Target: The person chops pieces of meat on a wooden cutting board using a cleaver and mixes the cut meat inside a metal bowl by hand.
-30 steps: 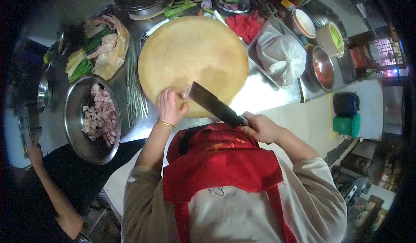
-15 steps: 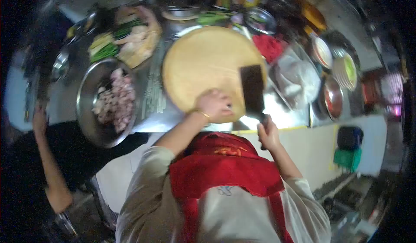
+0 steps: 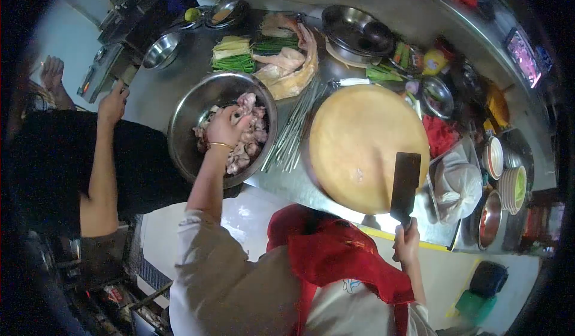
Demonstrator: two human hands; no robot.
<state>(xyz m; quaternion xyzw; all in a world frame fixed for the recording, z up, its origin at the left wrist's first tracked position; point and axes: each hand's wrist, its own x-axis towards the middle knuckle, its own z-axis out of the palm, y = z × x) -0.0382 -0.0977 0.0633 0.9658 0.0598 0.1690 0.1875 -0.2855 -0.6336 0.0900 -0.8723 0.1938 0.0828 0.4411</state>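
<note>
My left hand (image 3: 226, 127) is down in a large steel bowl (image 3: 181, 104), its fingers curled into chopped raw meat pieces (image 3: 241, 156). The fingertips are partly hidden among the pieces. My right hand (image 3: 407, 240) is closed around the handle of a cleaver (image 3: 406, 183). The cleaver's dark, wide blade lies over the right front edge of a round wooden chopping board (image 3: 359, 132). A small bit of residue shows on the board's surface.
Long metal skewers (image 3: 293, 126) lie between bowl and board. Behind are cut greens (image 3: 233, 63) and a large slab of raw meat (image 3: 293, 75). A white plastic bag (image 3: 455, 183) and stacked bowls (image 3: 509, 192) stand right. At left, another person's hand (image 3: 112, 103) holds a knife.
My left hand has gone from the board into the meat bowl on the left. The view has swung left, and my right hand still holds the cleaver by the board's edge.
</note>
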